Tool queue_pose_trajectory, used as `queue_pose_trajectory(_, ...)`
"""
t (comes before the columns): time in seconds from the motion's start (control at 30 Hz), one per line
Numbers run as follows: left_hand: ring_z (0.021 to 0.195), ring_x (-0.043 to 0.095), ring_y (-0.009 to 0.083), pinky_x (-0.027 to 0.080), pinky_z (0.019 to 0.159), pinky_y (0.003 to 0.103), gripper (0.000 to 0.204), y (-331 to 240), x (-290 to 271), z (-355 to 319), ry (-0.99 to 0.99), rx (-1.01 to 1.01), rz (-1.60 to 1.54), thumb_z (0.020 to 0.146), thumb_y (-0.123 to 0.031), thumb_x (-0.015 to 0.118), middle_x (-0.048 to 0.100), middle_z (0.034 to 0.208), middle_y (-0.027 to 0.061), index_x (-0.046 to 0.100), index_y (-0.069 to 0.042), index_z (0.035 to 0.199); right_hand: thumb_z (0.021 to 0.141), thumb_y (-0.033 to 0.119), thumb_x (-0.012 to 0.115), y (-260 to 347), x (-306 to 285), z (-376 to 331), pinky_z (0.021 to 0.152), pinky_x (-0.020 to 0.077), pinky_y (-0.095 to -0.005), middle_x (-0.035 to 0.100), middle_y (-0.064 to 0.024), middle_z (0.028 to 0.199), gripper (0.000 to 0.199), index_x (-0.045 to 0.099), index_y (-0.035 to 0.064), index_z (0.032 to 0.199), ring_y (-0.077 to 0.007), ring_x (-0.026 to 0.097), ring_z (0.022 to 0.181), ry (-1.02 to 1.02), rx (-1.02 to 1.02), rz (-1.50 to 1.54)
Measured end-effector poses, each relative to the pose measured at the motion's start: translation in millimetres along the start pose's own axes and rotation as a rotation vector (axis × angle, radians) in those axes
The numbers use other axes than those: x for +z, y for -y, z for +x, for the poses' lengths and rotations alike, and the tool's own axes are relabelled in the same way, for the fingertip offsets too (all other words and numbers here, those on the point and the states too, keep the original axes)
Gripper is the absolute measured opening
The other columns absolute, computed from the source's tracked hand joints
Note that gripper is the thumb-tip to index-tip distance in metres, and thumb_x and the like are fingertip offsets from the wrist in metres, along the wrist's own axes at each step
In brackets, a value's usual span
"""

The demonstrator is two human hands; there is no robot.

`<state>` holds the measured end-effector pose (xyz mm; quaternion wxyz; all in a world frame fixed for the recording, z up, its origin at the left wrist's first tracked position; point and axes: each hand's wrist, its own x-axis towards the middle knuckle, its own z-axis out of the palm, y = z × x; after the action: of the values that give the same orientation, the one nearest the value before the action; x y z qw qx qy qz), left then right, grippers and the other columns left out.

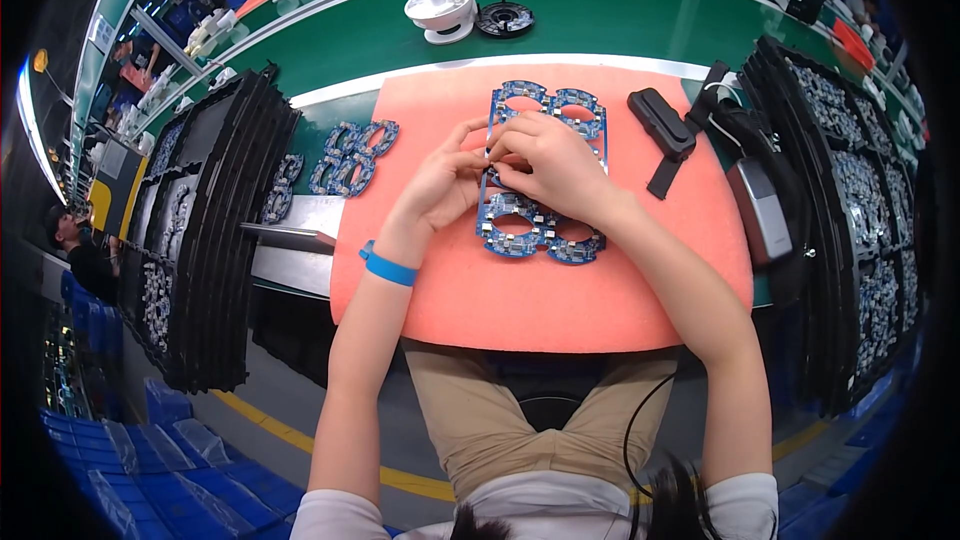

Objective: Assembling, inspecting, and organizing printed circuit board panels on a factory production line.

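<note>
The blue circuit board [544, 224] lies flat on the pink foam mat [480, 305]; at its left edge the left hand [440, 185] is half curled, with thumb and fingertips close together, and the right hand [555, 162] is bent over the board with its fingertips near the same edge. Whether anything is pinched by either of the 2 hands cannot be told. The board is best kept flat on the foam, with light pressure put only at the edge.
</note>
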<state>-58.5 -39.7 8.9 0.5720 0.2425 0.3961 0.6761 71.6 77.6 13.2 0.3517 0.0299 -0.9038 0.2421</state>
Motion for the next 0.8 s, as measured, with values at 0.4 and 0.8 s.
queue_pose_trajectory(0.4,0.101,0.055,0.0289,0.051,0.083,0.043,0.047,-2,-3,1,0.007,-0.011,0.036,0.084,0.004,0.033,0.047,0.115,0.0190,0.030,-0.005,0.130,0.074,0.010,0.063,-1,-22,3,0.073,0.0463,-0.0328,0.059,-0.0086,0.087,0.014,0.058,0.0025,0.084,-0.0224,0.057,0.086,0.077,0.166,0.088)
queue_pose_trajectory(0.8,0.105,0.053,0.0309,0.048,0.088,0.043,0.047,-3,-2,2,0.021,-0.028,-0.027,0.083,0.005,0.032,0.045,0.117,0.0223,0.029,-0.002,0.129,0.073,0.011,0.063,1,-26,1,0.076,0.0459,-0.0334,0.060,-0.0073,0.087,0.012,0.062,0.0018,0.081,-0.0231,0.059,0.082,0.235,0.007,-0.123)
